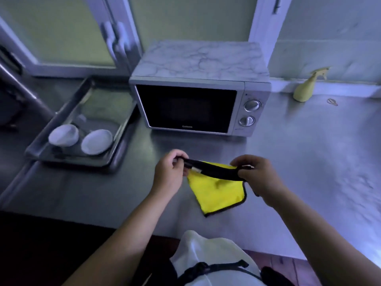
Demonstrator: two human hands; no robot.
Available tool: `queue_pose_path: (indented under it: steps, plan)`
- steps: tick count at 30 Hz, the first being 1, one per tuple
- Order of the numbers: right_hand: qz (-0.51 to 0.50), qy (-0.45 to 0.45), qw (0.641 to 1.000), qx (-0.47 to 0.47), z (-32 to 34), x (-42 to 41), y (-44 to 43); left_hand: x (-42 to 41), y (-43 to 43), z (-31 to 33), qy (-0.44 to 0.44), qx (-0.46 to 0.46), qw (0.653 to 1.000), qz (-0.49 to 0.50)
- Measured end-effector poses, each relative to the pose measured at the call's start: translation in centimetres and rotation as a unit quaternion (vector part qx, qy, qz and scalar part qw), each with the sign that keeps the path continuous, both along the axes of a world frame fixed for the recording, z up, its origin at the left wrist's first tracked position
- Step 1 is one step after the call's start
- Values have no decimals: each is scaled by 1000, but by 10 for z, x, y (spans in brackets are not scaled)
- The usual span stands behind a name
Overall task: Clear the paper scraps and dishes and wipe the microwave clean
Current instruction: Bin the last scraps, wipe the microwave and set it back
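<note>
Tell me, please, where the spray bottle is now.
Head view: the spray bottle stands on the counter against the wall, right of the microwave.

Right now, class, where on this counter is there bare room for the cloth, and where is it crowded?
Bare: the counter right of the microwave, before the spray bottle; also the strip between tray and near edge. Crowded: tray with two bowls close by the microwave's left; left hand and right hand hold the cloth in front.

Just beyond my fingers (pixel 175 154), the only lettering is one small pale word on the lower edge of the microwave (pixel 198 100) door, too blurred to read.
</note>
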State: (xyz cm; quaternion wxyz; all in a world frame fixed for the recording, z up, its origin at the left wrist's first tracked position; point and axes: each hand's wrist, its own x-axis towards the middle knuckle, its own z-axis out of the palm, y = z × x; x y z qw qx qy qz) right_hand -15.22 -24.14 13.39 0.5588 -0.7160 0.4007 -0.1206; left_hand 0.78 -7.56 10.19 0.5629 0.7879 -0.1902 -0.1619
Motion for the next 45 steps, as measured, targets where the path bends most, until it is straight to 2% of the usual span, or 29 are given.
queue_pose_path:
  steps: [4, 7, 12, 17, 25, 28, 31, 33, 36, 38, 42, 45]
  plan:
    - [18, -11, 1000, -9, 5, 32, 23, 33, 30, 26, 31, -45, 998, 34]
    - [17, -53, 998, 32, 8, 55, 32, 53, 48, 41, 33, -37, 998, 27]
    - [-41, -100, 986, 125, 11, 88, 33, 84, 66, 55, 11, 46, 998, -34]
    - [-48, -133, 972, 186, 22, 98, 36, 104, 72, 68, -30, 112, 989, -90]
    - [-66, -200, 954, 212, 45, 94, 45, 124, 72, 96, -53, 141, 969, -198]
    - [-39, -226, 949, 214, 52, 82, 41, 127, 73, 109, -73, 124, 962, -232]
    - [30, -210, 960, 184, 52, 58, 31, 127, 76, 114, -74, 106, 942, -310]
    - [61, -168, 977, 116, 49, 44, 31, 124, 73, 111, -114, 113, 932, -325]
    - [7, -83, 995, -54, 38, 30, 38, 113, 64, 102, -197, 119, 924, -305]
    - [-21, -70, 992, -107, 35, 25, 44, 106, 57, 96, -216, 118, 917, -313]
    - [-7, -57, 988, -143, 33, 10, 40, 101, 52, 90, -202, 108, 914, -335]
    - [53, -31, 986, -152, 39, -1, 32, 102, 51, 95, -139, 93, 901, -401]
